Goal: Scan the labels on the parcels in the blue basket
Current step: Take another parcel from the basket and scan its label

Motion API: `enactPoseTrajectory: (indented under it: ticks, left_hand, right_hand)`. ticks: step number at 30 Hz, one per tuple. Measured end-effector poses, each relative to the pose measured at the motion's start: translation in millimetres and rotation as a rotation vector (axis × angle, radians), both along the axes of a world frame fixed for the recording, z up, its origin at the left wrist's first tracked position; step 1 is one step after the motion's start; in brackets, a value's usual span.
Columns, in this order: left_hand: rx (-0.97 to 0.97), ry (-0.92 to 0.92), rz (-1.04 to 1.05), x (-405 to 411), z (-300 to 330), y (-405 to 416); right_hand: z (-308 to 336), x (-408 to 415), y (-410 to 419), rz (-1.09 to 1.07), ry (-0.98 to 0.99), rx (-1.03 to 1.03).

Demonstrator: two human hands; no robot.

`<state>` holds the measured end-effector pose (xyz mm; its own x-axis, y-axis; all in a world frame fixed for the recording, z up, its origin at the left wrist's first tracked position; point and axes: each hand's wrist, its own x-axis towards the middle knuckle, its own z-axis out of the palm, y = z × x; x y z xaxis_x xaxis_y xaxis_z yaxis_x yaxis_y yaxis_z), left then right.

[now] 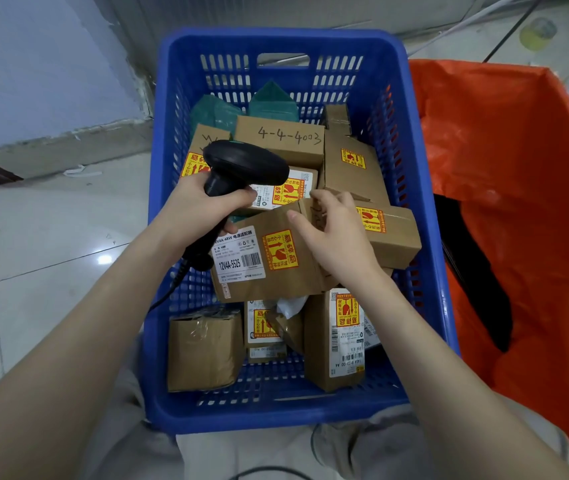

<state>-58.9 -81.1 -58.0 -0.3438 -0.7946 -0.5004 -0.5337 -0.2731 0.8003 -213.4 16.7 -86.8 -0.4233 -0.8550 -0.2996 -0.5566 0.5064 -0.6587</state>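
The blue basket (425, 216) stands on the floor in front of me, filled with several brown cardboard parcels. My left hand (203, 206) grips a black handheld scanner (241, 166), its head hanging over the middle of the basket. My right hand (331, 233) rests on the top right edge of a tilted parcel (265, 268), fingers curled over it. That parcel shows a white barcode label (239, 254) and a yellow-red fragile sticker (281, 251) facing up. Behind lies a box marked "4-4-4003" (286, 140).
An orange plastic sack (518, 188) stands open right beside the basket, something black inside it. Two green padded bags (272, 102) lean at the basket's far end. The scanner's black cable (168, 292) hangs over the left rim. Pale tiled floor (51, 237) lies to the left.
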Motion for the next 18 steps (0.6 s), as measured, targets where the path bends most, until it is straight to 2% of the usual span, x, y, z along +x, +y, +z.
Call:
enactPoseTrajectory:
  ticks: [5,9,18]
  left_hand:
    - [-0.001,-0.022,-0.006,-2.2,0.1,1.3]
    - [0.01,-0.015,-0.013,-2.8,-1.1,1.8]
    - [-0.006,-0.026,-0.011,-3.4,-1.7,1.2]
  right_hand:
    - [0.7,0.5,0.4,-0.043,0.001,-0.068]
    - [2.6,-0.8,0.6,0.003,0.093,-0.025]
    - [4.4,-5.1,-1.0,0.062,0.053,0.029]
